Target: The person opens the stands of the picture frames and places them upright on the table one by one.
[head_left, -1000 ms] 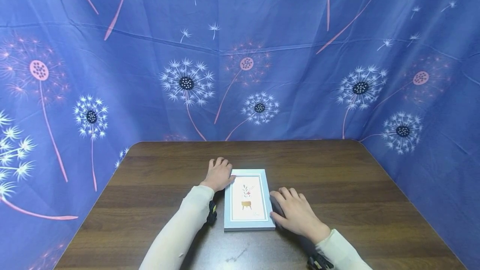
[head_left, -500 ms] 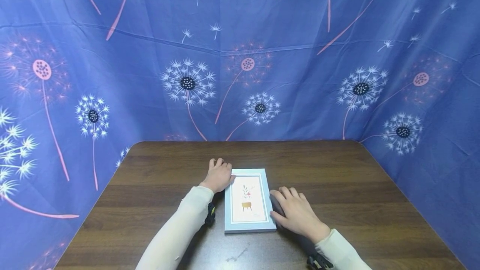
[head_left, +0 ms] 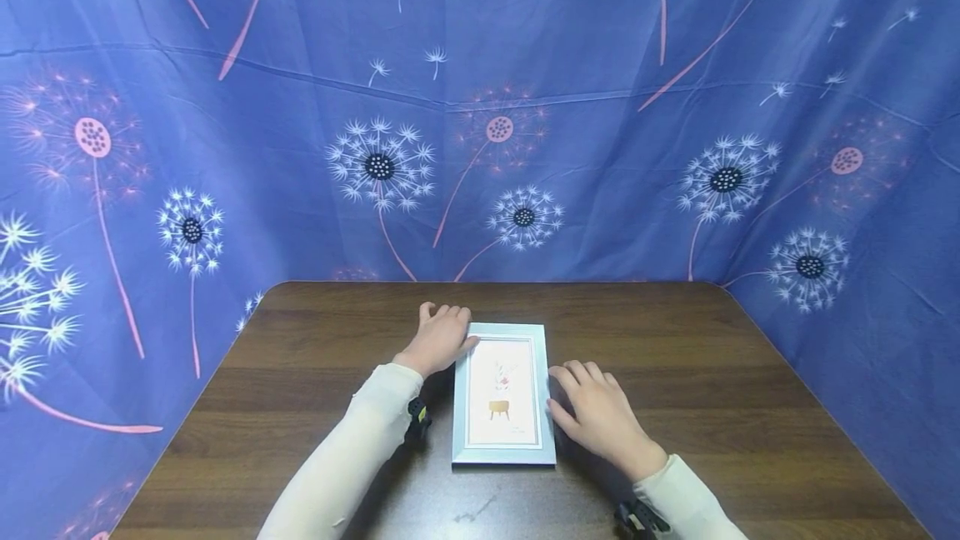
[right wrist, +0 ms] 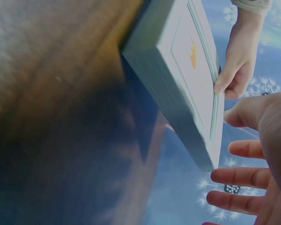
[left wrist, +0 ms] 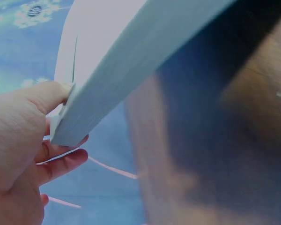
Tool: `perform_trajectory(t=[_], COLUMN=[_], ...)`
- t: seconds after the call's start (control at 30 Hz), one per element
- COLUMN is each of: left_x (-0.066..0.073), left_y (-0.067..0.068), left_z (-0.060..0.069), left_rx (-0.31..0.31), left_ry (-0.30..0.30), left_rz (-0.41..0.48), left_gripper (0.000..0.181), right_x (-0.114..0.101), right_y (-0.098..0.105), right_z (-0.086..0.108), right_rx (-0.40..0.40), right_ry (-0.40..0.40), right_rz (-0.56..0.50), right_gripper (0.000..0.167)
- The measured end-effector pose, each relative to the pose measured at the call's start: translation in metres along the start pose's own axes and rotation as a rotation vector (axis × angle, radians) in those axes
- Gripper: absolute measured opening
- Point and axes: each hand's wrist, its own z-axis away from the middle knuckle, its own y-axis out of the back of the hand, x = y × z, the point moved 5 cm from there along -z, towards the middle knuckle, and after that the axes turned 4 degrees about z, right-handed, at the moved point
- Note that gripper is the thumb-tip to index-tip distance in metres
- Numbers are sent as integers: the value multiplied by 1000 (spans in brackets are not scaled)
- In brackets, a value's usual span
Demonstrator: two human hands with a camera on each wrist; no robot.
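Observation:
A pale blue picture frame [head_left: 504,455], with a potted-plant picture inside, is between the two hands above the table. My left hand [head_left: 440,342] grips its far left part, thumb on the front border. In the left wrist view, fingers of the left hand [left wrist: 16,140] reach under the frame's corner [left wrist: 117,75], and a dark shadow lies below the frame. My right hand [head_left: 602,419] is beside the right edge, fingers relaxed. The right wrist view shows the right hand [right wrist: 278,150] with spread fingers near the frame [right wrist: 173,96], without a visible grip on it.
The brown wooden table [head_left: 337,323] reaches back to a blue dandelion-print cloth [head_left: 285,157]. This cloth also covers both sides. Each wrist carries a black strapped device [head_left: 418,417]. A pale mark [head_left: 475,511] shows on the tabletop in front of the frame.
The frame's far end has risen and the frame appears longer. My left hand has moved up with it. The right hand stays beside the frame, its fingers slightly straighter.

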Motion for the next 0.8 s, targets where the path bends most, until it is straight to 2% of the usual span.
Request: perform_trajectory(t=[0.33, 0.53, 0.8], left_x=[16, 24, 33], left_y=[35, 51, 67], left_z=[4, 6, 7], left_rx=[32, 31, -31], left_ry=[-57, -103, -133], left_rz=[81, 107, 100], left_gripper=[26, 31, 35], right_x=[12, 18, 20], right_y=[20, 23, 28], right_z=[-7, -5, -3], right_rx=[137, 140, 148], right_ry=[-14, -34, -54], right_rz=[13, -9, -36], right_gripper=[36, 37, 38])
